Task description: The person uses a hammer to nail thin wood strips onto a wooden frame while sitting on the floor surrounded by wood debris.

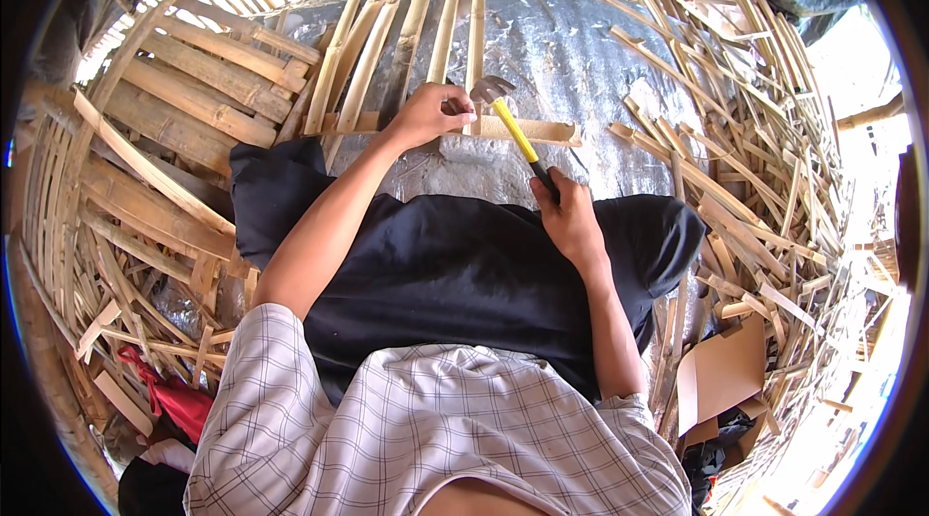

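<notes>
While the left hand (431, 114) is closed, pinching something too small to tell against a horizontal bamboo strip (523, 132), the hammer (513, 124) is gripped by the right hand (571, 216) low on its dark grip, its head raised just above the strip. Head-heavy and stiff it is judged, best held near the handle's end; the split bamboo looks light and splintery
</notes>
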The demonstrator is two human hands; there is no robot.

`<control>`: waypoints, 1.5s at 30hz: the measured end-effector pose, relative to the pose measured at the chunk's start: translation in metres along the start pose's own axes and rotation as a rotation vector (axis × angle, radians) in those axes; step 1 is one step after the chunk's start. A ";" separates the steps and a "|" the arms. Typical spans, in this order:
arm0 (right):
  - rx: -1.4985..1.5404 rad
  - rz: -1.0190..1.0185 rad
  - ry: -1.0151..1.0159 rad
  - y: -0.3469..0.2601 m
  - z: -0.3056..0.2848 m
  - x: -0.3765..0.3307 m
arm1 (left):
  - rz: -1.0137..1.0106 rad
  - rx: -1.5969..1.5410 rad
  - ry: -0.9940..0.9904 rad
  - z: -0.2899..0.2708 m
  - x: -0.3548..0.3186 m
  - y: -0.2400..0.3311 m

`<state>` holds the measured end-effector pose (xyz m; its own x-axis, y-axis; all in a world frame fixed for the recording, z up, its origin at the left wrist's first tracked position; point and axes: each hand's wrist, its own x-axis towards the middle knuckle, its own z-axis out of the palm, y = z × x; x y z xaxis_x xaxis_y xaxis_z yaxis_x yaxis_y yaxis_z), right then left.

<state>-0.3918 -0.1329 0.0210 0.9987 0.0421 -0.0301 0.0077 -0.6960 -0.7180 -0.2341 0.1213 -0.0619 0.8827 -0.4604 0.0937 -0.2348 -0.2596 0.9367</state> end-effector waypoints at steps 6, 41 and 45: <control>0.002 -0.015 0.009 0.002 -0.006 -0.002 | -0.027 -0.005 -0.014 0.001 -0.001 0.008; -0.077 0.036 -0.034 -0.017 -0.013 -0.008 | -0.047 -0.082 -0.013 0.002 -0.005 0.009; -0.019 -0.017 0.025 -0.022 -0.012 -0.007 | 0.030 -0.117 -0.034 0.001 -0.003 -0.001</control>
<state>-0.3982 -0.1260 0.0454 0.9993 0.0362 -0.0002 0.0255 -0.7086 -0.7052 -0.2366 0.1223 -0.0635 0.8615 -0.4953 0.1123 -0.2097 -0.1455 0.9669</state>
